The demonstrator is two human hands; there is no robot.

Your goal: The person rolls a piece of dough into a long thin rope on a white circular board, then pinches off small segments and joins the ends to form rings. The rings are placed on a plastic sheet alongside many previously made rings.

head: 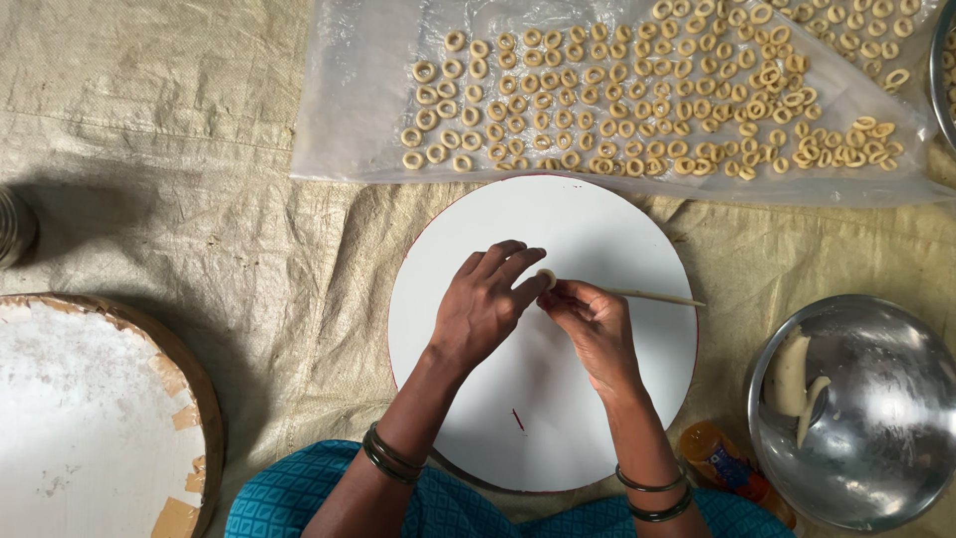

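Head view looks straight down on a round white board (597,399) with a smooth, matte face and a thin dark red rim, lying on a creased beige woven sheet (199,199) that covers the floor. Over the board's middle the 2 hands meet. The left hand (483,309) has its fingers (508,261) curled inward, thumb and forefinger tips closed on a small pale ring of soft dough (547,278). The right hand (597,329) is pinched shut on the same piece from the other side, and from its grip a thin, pale rope of rolled dough (657,296) trails to the right, lying straight across the board. The dough looks smooth and cream-coloured, the looped end tiny against the fingertips that partly hide it. Dark bangles circle both wrists, and a teal patterned garment shows at the lower edge.

Above the board lies a crinkled clear plastic sheet (358,90) spread with many small tan dough rings (617,100), packed close in rough rows. At the right sits a shiny round steel bowl (876,448) holding 2 pale lumps of dough (792,374). Beside it lies a small orange plastic bottle (722,460). At the left is a second round board (100,418) with a worn white face and a brown rim.
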